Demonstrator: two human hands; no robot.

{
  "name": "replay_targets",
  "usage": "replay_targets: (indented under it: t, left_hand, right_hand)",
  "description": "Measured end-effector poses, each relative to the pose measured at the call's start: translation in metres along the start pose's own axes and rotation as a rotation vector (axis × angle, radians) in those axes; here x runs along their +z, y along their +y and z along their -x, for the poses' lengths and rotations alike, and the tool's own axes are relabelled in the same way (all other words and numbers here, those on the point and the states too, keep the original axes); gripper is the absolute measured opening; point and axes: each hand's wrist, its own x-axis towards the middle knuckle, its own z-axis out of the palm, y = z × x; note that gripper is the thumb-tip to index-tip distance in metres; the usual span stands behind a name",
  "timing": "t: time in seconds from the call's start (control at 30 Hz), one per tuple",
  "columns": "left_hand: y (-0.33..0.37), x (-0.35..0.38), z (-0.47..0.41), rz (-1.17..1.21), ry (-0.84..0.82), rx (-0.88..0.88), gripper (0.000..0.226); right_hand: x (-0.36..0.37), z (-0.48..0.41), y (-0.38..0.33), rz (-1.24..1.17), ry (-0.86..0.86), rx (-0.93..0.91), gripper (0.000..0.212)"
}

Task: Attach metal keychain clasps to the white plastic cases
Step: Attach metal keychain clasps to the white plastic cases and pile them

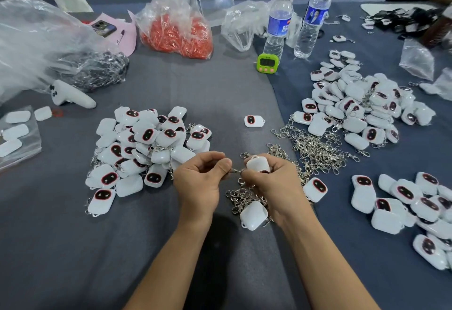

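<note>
Head camera, looking down at the grey bench (73,248). Pinches a small metal clasp (235,170) with the curled fingers (221,164) of the left hand (200,180), near 6 o'clock. Grips a white case (258,163) in the right hand (276,187), fingers curled round it, just above the bench. Holds the clasp right beside the case, between both hands; cannot tell if joined.

At 9 o'clock from the hands, a big pile of cases (146,153). At 2 o'clock, a heap of loose clasps (315,145), and past it a second pile (362,106). At 12 o'clock, a lone case (254,121) lying flat. Farther at 12 o'clock, a green timer (267,63) and two water bottles (278,21). At 11 o'clock, a bag of red bits (176,31).
</note>
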Motion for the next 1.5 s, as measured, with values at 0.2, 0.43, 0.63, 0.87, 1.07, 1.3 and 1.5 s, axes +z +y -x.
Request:
replay_targets:
  t: [0.2, 0.43, 0.63, 0.87, 1.07, 1.3, 1.5]
  left_hand:
    - [-0.001, -0.004, 0.008, -0.438, -0.142, 0.141, 0.028]
    - [0.014, -0.002, 0.009, -0.447, -0.266, 0.228, 0.020]
    - [0.018, -0.008, 0.010, -0.710, -0.219, 0.659, 0.008]
    - [0.017, -0.005, 0.010, -0.327, -0.184, 0.277, 0.021]
    - [0.017, -0.008, 0.006, -0.193, -0.244, 0.122, 0.013]
    - [0.023, -0.015, 0.004, -0.163, -0.350, 0.163, 0.021]
    - [0.029, -0.021, 0.002, -0.095, -0.517, 0.080, 0.027]
  right_hand:
    - [-0.002, -0.002, -0.001, 0.147, 0.148, -0.166, 0.024]
    - [-0.002, 0.000, -0.005, 0.255, 0.059, -0.229, 0.031]
    - [-0.005, 0.005, -0.003, 0.044, -0.039, -0.145, 0.028]
    - [0.002, 0.007, -0.008, 0.141, -0.032, -0.211, 0.006]
    - [0.001, 0.011, -0.015, 0.199, -0.033, -0.301, 0.011]
    - [-0.001, 0.012, -0.019, 0.275, -0.071, -0.402, 0.018]
    - [-0.004, 0.010, -0.014, 0.165, -0.184, -0.341, 0.014]
